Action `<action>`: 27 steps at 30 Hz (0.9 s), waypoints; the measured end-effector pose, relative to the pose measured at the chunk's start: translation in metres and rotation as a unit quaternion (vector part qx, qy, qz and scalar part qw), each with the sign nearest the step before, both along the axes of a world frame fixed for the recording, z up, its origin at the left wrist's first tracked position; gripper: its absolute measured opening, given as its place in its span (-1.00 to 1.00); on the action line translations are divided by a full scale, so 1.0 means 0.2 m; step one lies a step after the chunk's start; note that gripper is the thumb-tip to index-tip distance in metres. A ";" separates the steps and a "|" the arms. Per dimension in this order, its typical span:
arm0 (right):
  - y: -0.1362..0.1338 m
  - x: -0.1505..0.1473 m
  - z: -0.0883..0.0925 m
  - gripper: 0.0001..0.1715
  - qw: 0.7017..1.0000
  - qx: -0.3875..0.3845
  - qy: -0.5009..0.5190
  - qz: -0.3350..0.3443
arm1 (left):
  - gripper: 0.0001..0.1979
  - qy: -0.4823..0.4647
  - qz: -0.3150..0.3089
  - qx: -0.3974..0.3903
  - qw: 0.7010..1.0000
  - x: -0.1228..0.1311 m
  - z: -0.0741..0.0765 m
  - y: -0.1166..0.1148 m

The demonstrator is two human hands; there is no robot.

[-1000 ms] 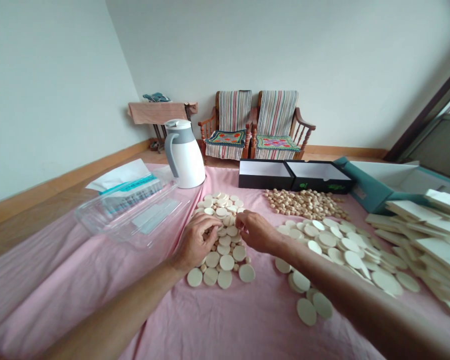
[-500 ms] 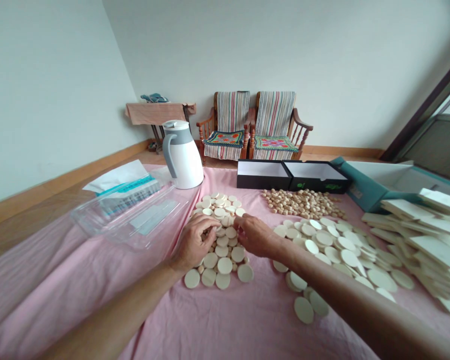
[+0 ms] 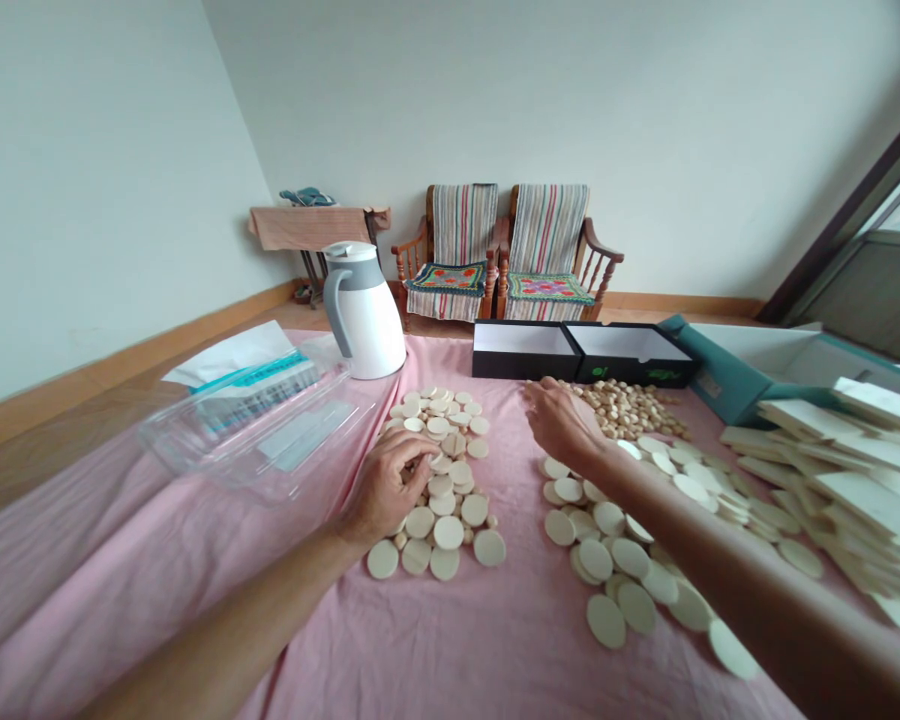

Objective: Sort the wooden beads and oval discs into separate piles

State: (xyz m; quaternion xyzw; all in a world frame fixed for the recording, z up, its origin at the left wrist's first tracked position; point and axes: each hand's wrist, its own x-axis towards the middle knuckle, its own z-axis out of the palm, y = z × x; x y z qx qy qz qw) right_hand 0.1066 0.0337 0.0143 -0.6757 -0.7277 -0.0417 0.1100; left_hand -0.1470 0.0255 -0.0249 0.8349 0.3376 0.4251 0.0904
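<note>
My left hand (image 3: 391, 478) rests at the left side of a cluster of pale round wooden discs (image 3: 448, 532), its thumb and fingers pinched together; what they hold, if anything, is too small to make out. Small wooden beads show between those discs. My right hand (image 3: 562, 422) reaches down at the left end of a pile of small round wooden beads (image 3: 630, 403), fingers bent and fingertips near the beads; its grip is hidden. A second, larger spread of discs (image 3: 631, 556) lies beneath and around my right forearm.
A white and grey jug (image 3: 371, 318) stands behind clear plastic packaging (image 3: 270, 430) on the pink cloth (image 3: 450, 650). Black open boxes (image 3: 525, 360) sit at the back, beside a teal box (image 3: 712, 370). Rectangular wooden pieces (image 3: 870, 490) are heaped at right. Two chairs stand beyond.
My right hand has moved from the left disc cluster rightward and away from me to the bead pile. My left hand has stayed almost still.
</note>
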 end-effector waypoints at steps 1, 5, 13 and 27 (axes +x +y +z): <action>-0.02 -0.02 0.00 -0.80 0.999 -0.021 0.017 0.034 | -0.84 0.000 -0.001 -0.001 1.000 0.00 0.00 0.00; -0.15 -0.15 -0.04 -0.83 0.961 -0.143 0.125 0.199 | -0.84 0.004 0.000 -0.008 1.000 0.00 0.00 0.00; -0.24 -0.25 -0.09 -0.88 0.959 -0.134 0.141 0.206 | -0.84 0.014 0.002 -0.013 1.000 -0.01 -0.01 0.00; -0.16 -0.14 -0.08 -0.83 0.980 -0.126 0.084 0.131 | -0.83 0.000 0.000 0.000 1.000 0.00 0.00 0.00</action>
